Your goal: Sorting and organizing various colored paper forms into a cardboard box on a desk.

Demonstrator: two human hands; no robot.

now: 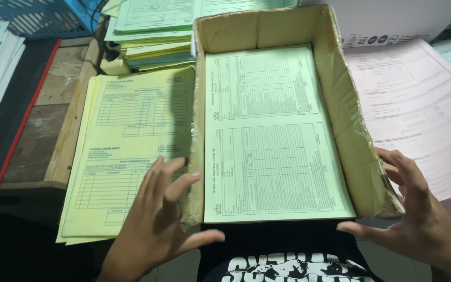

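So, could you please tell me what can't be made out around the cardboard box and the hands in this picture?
- Head view: how deep the green forms go in the open brown cardboard box; the top sheet hides it.
- Right hand: wrist cut off by the frame edge.
- Left hand covers a corner of the yellow form stack.
- Blue plastic crate: cut off at the top edge.

A sheet of forms (272, 136) lies inside the cardboard box (361, 151). Left of the box, a stack of forms (126, 151) lies just beside it; behind that, more stacked papers (152, 31). Right of the box, loose sheets (418, 104).
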